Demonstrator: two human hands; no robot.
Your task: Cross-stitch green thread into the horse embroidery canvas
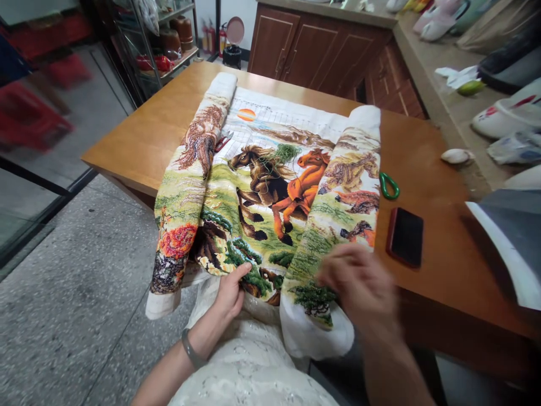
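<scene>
While one horse embroidery (pixel 270 192) is lying across the table (pixel 422 169) with both side edges rolled, the left hand (pixel 230 293) is pinching its lower edge in its fingers. The right hand (pixel 359 285) is resting blurred on the right roll, grip unclear. A tug could be dragging one phone (pixel 404 235) or one green clip (pixel 389 185) off.

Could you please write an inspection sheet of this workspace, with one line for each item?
Surface: wooden table, cloth hangs over its near edge.
Job's things: cross-stitch cloth with horses, both sides rolled; green thread bundle on it.
Clutter: phone, green ring, small scissors.
Fingers: left hand grips the lower edge; right hand on the right roll, blurred.
Cables: nothing seen.
Surroundings: cabinets, counter with bags, metal shelf.
</scene>
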